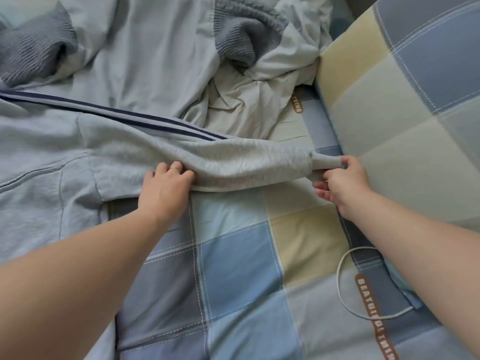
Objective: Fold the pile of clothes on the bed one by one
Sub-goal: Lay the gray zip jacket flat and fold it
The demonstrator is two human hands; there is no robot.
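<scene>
Sweatshirt point(39, 165) is what's being worked on, and the head cam is the only view. It's a pale grey one in soft fleecy knit, its body spread flat over the left side of the bed point(233, 268). One sleeve point(233, 162) is pulled straight out to the right, toward the big checked pillow point(402, 113) along the right edge. A navy-striped band point(130, 118) runs along the top of that sleeve, though I honestly can't tell if it's part of the same garment.

The sleeve's long axis runs left to right across the bed. The left hand point(166, 188) is at the armpit end, fingers bent with the tips buried in the lower edge of the fabric, so it looks like it's holding that edge. The right hand point(342, 183) is at the far end, with thumb and forefinger pinching the ribbed cuff point(326, 162) and the other fingers hanging loosely curled underneath.

My guess is the sleeve gets swung back left over the body. The right hand would carry the cuff while the left acts as the hinge.

Toward the far edge, the rest of the pile point(142, 48) is crumpled light blue fabric with chunky grey ribbed bands. The sheet is smooth cotton in blue, cream and yellow checks. A thin white cable point(345, 281) loops near the right edge.
</scene>
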